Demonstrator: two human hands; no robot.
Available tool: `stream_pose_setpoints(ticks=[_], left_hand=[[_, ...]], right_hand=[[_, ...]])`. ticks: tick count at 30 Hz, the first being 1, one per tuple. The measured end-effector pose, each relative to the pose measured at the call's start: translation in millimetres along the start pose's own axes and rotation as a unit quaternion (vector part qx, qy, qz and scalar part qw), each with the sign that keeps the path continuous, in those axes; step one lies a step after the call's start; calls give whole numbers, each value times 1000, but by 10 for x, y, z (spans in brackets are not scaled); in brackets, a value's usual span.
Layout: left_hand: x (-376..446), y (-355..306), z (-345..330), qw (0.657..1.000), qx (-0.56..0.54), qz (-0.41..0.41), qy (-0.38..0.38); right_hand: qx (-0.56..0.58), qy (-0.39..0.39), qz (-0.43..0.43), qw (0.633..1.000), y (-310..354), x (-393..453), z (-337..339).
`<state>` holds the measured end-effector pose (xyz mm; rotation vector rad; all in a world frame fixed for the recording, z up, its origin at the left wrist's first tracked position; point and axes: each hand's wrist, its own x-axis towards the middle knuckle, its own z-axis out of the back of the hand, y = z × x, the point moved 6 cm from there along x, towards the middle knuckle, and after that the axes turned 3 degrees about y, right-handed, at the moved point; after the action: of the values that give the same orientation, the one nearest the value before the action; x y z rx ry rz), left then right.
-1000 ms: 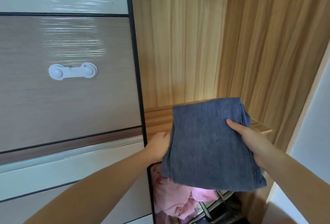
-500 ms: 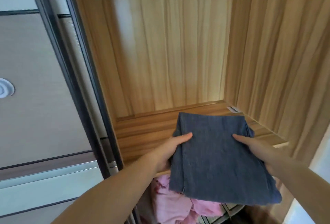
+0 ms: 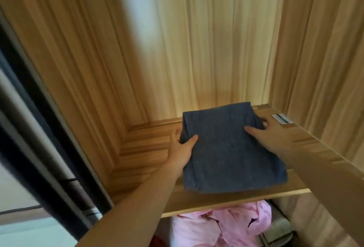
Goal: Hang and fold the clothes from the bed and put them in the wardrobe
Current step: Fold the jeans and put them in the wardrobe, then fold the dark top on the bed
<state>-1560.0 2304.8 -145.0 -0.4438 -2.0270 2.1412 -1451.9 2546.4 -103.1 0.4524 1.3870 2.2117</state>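
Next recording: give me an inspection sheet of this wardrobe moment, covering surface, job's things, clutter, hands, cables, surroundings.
Surface: wooden shelf inside the wardrobe, bare wood to the left of the cloth.
Job's things: folded blue garment lying flat on or just above the shelf, its near edge close to the shelf front.
Clutter: small white label on the shelf at right; pink clothes in the compartment below.
Hands: left hand grips the garment's left edge, thumb on top; right hand grips its right edge.
Cables: nothing seen.
Surroundings: wood-grain back panel; dark sliding-door frame at left.
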Motion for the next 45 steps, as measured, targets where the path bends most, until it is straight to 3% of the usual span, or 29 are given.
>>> stream_pose_setpoints(ticks=[1, 2, 4, 6, 8, 11, 19, 28, 33, 36, 45], left_hand=[[110, 60, 28, 990, 125, -51, -47], [190, 176, -18, 959, 260, -101, -52], [251, 557, -269, 876, 460, -133, 60], [298, 952, -435, 804, 554, -83, 201], [458, 1056, -475, 770, 586, -70, 242], [752, 983, -495, 768, 594, -65, 230], [1858, 854, -506, 785, 594, -52, 169], [2210, 714, -508, 758, 628, -44, 172], [1836, 554, -770, 725, 665, -97, 147], [1404, 400, -1116, 732, 633, -146, 204], [-541, -120, -1726, 694, 570, -321, 301]], right_hand=[[-79, -17, 16, 997, -104, 68, -76], [-156, -2, 23, 987, -311, 130, -221], [-282, 98, -2, 954, -748, 151, -589], [-355, 187, -41, 915, -1095, 175, -847], [-385, 195, -35, 901, -1163, 293, -955], [-431, 146, 7, 891, -1076, 593, -1050], [-410, 18, 33, 911, -918, 1595, -1322], [-386, 77, 20, 919, -945, 1491, -1147], [-381, 27, 7, 924, -820, 1039, -519], [-397, 0, -21, 918, -728, 568, -89], [-348, -95, -105, 927, -510, -1368, 1034]])
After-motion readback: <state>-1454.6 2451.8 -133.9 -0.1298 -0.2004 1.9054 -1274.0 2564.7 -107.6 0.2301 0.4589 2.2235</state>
